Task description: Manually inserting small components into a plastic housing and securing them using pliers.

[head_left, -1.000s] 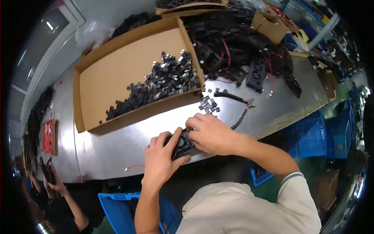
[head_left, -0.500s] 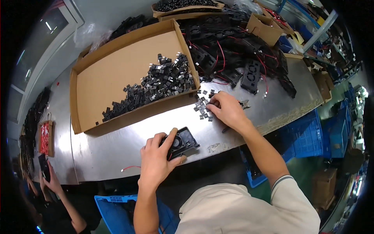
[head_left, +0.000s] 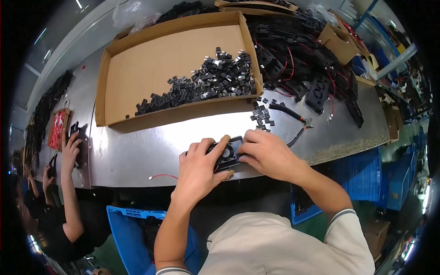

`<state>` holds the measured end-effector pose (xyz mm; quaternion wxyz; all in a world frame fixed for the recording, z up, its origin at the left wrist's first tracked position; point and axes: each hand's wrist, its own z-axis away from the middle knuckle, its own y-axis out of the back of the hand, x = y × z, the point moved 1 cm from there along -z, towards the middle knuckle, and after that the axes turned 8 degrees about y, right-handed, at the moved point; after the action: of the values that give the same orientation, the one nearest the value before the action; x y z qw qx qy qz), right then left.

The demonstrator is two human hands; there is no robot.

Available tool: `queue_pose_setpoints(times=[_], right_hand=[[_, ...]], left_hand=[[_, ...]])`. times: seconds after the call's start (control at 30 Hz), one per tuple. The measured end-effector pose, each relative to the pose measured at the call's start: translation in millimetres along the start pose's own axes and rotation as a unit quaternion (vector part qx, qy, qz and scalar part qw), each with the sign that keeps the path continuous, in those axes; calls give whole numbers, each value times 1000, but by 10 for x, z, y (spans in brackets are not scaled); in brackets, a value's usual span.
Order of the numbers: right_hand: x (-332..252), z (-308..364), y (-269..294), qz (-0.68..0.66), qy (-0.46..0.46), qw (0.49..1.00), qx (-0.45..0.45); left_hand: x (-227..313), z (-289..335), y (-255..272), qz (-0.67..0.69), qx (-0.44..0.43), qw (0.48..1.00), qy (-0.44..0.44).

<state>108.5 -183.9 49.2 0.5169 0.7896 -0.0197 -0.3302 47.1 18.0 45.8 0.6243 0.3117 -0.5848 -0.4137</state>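
Observation:
My left hand (head_left: 198,167) grips a black plastic housing (head_left: 235,142) at the table's near edge, thumb below and fingers across its top. A small round fan (head_left: 228,153) sits inside the housing. From under that hand a red wire (head_left: 164,176) with a white plug trails left. My right hand (head_left: 273,155) is at the housing's right end with fingertips pinched together; whatever is between them is hidden. Just beyond it lie several small black square parts (head_left: 261,115). Pliers with black handles (head_left: 287,110) rest open to their right.
A shallow cardboard box (head_left: 151,59) holds a heap of small black parts with metal pins. Black housings with red wires (head_left: 317,94) are piled at the far right. Blue crates (head_left: 133,211) stand below the table. At left, a co-worker's hands (head_left: 69,153) handle black parts.
My right hand has come back from the small square parts to the housing's right end. The pliers it covered now show. My left hand keeps its grip on the housing.

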Motion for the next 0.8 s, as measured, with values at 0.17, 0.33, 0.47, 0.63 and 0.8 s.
queue_pose_setpoints(times=[0.17, 0.33, 0.47, 0.63, 0.8], right_hand=[[-19, -38, -29, -6, -24, 1000, -10], [-23, 106, -51, 33, 44, 998, 18], [-135, 216, -34, 41, 1, 999, -28], [332, 358, 511, 83, -30, 996, -15], [849, 819, 422, 139, -113, 984, -1]], left_hand=[[6, 27, 21, 3, 9, 1000, 2], [36, 4, 20, 8, 3, 1000, -3], [3, -2, 10, 10, 0, 1000, -2], [70, 1, 83, 2, -2, 1000, 4], [95, -28, 49, 15, -2, 1000, -6]])
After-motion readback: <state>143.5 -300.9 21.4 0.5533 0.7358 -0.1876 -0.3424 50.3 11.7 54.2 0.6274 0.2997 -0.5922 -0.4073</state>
